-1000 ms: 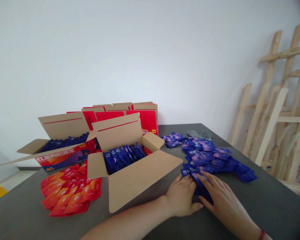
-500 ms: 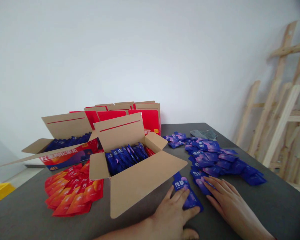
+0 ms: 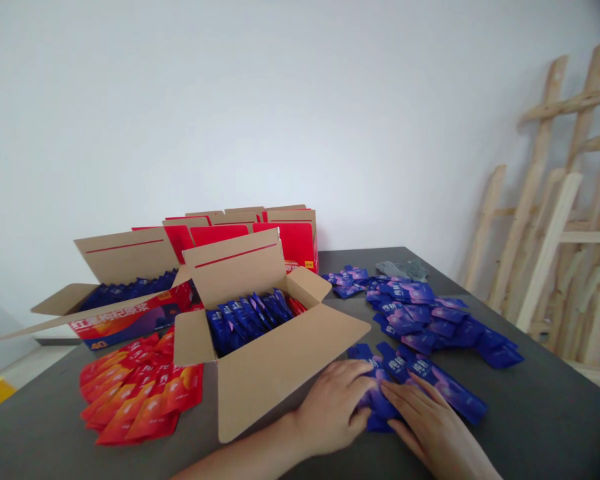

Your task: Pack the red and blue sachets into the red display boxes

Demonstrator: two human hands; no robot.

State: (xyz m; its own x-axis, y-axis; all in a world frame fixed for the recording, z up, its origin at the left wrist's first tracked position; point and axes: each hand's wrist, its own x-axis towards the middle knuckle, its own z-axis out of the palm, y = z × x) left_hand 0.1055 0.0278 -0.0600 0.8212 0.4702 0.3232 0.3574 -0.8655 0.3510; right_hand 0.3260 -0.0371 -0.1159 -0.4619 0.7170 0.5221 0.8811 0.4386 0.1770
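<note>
Several blue sachets [image 3: 381,400] lie overlapping on the dark table between my hands. My left hand [image 3: 336,403] curls its fingers and thumb round their left side. My right hand [image 3: 427,423] rests its stretched fingers on the sachets from the right. Another blue sachet [image 3: 453,390] lies slantwise just beyond my right fingers. Left of my hands stands an open carton [image 3: 280,373], its front flap reaching close to my left hand. A row of upright blue sachets [image 3: 247,320] fills most of it, with a little red at the right end.
A heap of blue sachets [image 3: 425,317] spreads over the table's right side. Fanned red sachets [image 3: 140,393] lie at the left. Behind them is another open carton [image 3: 125,320] with blue sachets. Red boxes [image 3: 285,243] stand by the wall. Wooden frames [image 3: 540,193] lean at the right.
Both hands have come closer together, the right one moving left. The sachets under them now overlap, and one lies flat to the right. The view has shifted slightly.
</note>
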